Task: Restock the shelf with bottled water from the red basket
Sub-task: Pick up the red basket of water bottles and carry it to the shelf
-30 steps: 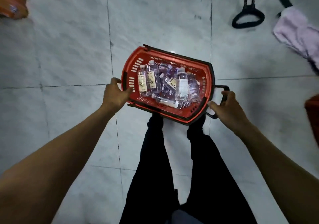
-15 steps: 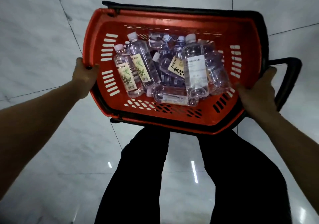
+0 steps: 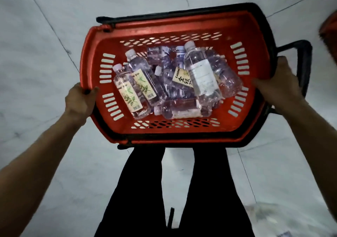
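Left hand [image 3: 80, 100] grips the red basket [image 3: 169, 29] by its left rim, right hand [image 3: 278, 89] grips the right rim; basket held above the tiled floor [image 3: 45, 36]. Water bottles [image 3: 200, 76] lie heaped inside, shelf not in view. Restocking not started, I'd judge.

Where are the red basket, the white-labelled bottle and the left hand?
red basket [image 3: 182, 132], head view, bare near wall.
white-labelled bottle [image 3: 202, 73], head view, its label.
left hand [image 3: 78, 100], head view, back of the hand.
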`<control>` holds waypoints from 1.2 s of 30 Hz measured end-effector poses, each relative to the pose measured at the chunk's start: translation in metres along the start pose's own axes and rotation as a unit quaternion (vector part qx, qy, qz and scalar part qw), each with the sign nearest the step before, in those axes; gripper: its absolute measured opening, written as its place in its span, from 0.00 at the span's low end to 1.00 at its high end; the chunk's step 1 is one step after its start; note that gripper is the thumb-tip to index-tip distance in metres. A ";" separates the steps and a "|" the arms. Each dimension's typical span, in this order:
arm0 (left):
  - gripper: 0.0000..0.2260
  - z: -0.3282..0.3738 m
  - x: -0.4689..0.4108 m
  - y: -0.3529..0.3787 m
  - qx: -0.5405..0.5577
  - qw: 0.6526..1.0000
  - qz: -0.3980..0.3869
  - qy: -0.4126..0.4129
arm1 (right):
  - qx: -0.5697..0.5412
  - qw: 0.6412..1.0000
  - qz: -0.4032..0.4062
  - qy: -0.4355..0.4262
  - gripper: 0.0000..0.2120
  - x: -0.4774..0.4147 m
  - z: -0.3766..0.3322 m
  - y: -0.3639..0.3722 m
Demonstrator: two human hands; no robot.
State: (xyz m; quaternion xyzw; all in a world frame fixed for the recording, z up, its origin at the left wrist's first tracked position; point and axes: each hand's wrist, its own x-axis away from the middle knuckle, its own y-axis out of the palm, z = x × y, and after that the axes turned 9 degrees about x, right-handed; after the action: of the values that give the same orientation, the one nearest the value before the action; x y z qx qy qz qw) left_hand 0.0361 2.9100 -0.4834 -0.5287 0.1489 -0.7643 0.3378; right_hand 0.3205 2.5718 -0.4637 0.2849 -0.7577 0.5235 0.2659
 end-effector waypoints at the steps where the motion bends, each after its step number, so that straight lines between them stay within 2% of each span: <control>1: 0.23 0.023 0.017 -0.009 -0.036 0.999 0.002 0.028 | -0.004 1.000 0.015 0.010 0.38 0.024 0.000 -0.025; 3: 0.21 0.069 0.053 -0.025 -0.108 0.990 -0.005 0.090 | -0.013 0.998 0.047 0.037 0.36 0.074 0.010 -0.071; 6: 0.21 0.136 0.107 -0.044 -0.192 0.969 0.011 0.156 | -0.046 0.991 0.093 0.083 0.27 0.156 0.034 -0.130; 9: 0.24 0.189 0.150 -0.059 -0.229 0.956 -0.004 0.185 | -0.099 0.977 0.150 0.115 0.20 0.224 0.073 -0.177; 12: 0.30 0.241 0.154 -0.059 -0.247 0.933 -0.010 0.262 | -0.172 0.951 0.217 0.140 0.20 0.277 0.113 -0.213; 15: 0.26 0.300 0.195 -0.030 -0.283 0.896 -0.017 0.343 | -0.219 0.923 0.270 0.162 0.18 0.327 0.159 -0.230; 18: 0.33 0.348 0.260 0.027 -0.325 0.853 -0.026 0.407 | -0.252 0.893 0.314 0.202 0.17 0.362 0.209 -0.235; 22: 0.20 0.398 0.352 0.122 -0.373 0.783 -0.053 0.495 | -0.299 0.845 0.350 0.272 0.18 0.390 0.266 -0.238; 27: 0.17 0.457 0.416 0.260 -0.438 0.689 -0.105 0.567 | -0.343 0.787 0.357 0.368 0.18 0.408 0.336 -0.236; 34: 0.15 0.533 0.562 0.452 -0.448 0.553 -0.214 0.669 | -0.402 0.654 0.407 0.495 0.17 0.422 0.409 -0.256; 36: 0.14 0.543 0.605 0.495 -0.444 0.497 -0.247 0.704 | -0.423 0.618 0.411 0.520 0.18 0.431 0.426 -0.260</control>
State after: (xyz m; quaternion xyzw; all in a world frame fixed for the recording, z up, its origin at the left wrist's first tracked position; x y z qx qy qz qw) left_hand 0.5783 2.2129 -0.1292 0.0884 0.5206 -0.7692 -0.3600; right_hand 0.1601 2.0284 -0.1270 -0.5197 -0.6687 0.2608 0.4634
